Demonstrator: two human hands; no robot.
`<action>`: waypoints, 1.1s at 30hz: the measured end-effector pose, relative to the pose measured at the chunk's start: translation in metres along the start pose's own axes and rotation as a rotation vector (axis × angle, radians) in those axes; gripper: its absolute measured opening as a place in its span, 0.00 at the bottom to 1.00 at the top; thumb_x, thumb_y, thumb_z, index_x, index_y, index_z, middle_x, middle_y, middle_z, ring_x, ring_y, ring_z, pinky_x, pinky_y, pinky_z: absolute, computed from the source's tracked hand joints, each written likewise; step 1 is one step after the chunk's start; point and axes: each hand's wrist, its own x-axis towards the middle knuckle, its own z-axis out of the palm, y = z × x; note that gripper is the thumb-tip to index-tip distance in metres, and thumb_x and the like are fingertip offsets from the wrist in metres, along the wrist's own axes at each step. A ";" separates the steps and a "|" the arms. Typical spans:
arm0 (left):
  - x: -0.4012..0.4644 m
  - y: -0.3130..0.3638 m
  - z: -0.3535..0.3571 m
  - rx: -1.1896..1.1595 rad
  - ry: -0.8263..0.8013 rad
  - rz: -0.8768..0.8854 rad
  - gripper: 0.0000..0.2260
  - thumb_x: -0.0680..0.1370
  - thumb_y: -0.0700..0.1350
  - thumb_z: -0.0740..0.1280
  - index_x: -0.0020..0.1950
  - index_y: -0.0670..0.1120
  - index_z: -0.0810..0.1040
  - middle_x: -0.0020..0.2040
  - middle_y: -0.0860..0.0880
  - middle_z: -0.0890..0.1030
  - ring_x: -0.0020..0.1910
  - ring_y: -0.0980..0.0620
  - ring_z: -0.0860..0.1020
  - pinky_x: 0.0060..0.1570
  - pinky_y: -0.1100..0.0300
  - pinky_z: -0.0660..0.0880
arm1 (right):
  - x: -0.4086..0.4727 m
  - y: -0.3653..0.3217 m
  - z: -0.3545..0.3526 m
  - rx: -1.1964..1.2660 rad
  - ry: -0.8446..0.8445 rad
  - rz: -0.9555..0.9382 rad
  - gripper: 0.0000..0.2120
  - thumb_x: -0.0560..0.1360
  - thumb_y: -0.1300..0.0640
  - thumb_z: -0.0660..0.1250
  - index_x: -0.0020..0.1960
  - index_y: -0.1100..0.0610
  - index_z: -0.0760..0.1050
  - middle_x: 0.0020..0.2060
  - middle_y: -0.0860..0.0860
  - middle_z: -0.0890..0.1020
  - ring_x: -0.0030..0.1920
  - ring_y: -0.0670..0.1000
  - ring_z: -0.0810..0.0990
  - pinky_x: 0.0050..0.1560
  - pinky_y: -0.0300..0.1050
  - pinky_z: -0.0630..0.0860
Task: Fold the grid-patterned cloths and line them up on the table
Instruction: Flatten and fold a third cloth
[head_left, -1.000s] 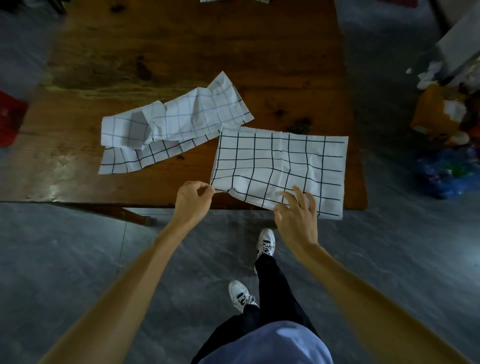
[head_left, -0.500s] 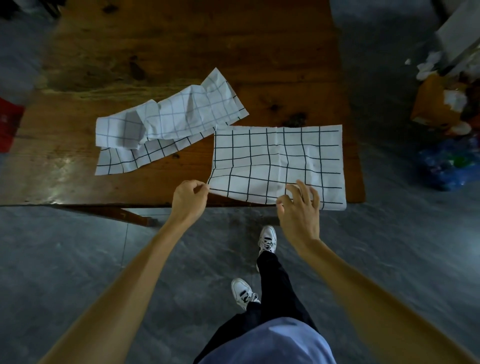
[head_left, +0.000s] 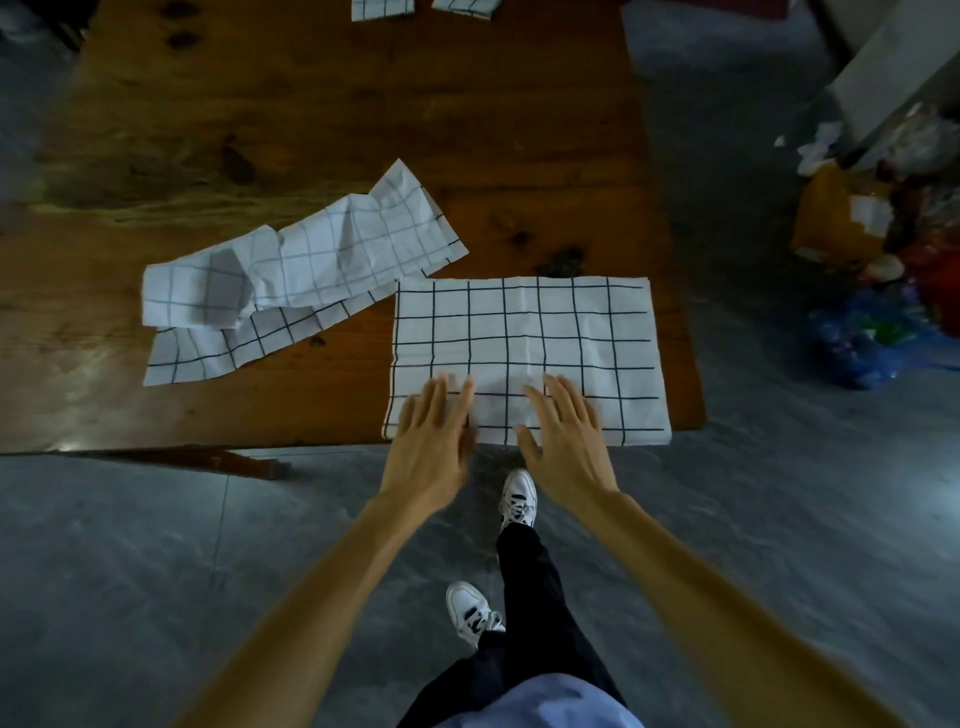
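A white grid-patterned cloth (head_left: 524, 332) lies flat at the near right corner of the wooden table (head_left: 363, 114). My left hand (head_left: 431, 441) and my right hand (head_left: 563, 441) are side by side over its near edge, fingers straight, palms down on or just above the fabric. A second grid cloth (head_left: 291, 280) lies crumpled to the left, its corner touching the flat one. Two folded grid cloths (head_left: 382, 8) (head_left: 465, 5) show at the table's far edge, cut off by the frame.
The table's near edge runs just below the flat cloth, its right edge close beside it. Grey floor surrounds the table. A heap of bags and boxes (head_left: 883, 249) sits on the floor to the right. My shoes (head_left: 517, 496) are under the table edge.
Both hands let go of the cloth's near edge and opened flat over it, moving closer together. The cloth now lies smooth and square on the table.
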 end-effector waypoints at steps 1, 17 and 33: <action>0.002 0.001 0.005 0.033 -0.007 -0.008 0.26 0.81 0.57 0.43 0.78 0.51 0.45 0.78 0.41 0.49 0.77 0.43 0.46 0.75 0.45 0.47 | 0.005 0.003 0.000 -0.014 -0.008 0.005 0.26 0.81 0.47 0.55 0.76 0.53 0.57 0.77 0.56 0.55 0.78 0.56 0.48 0.75 0.53 0.45; 0.024 0.016 0.028 0.132 0.006 -0.105 0.30 0.78 0.62 0.39 0.77 0.51 0.42 0.77 0.40 0.42 0.75 0.42 0.42 0.71 0.44 0.38 | -0.001 0.025 0.021 -0.140 -0.056 0.154 0.32 0.78 0.35 0.39 0.78 0.49 0.48 0.78 0.58 0.47 0.77 0.59 0.43 0.75 0.60 0.44; 0.042 0.017 0.038 0.105 0.044 -0.078 0.31 0.77 0.65 0.34 0.78 0.53 0.41 0.77 0.43 0.39 0.76 0.46 0.37 0.72 0.46 0.34 | 0.055 0.011 0.010 -0.117 -0.070 0.066 0.27 0.82 0.44 0.47 0.78 0.50 0.46 0.78 0.56 0.42 0.77 0.56 0.36 0.74 0.56 0.34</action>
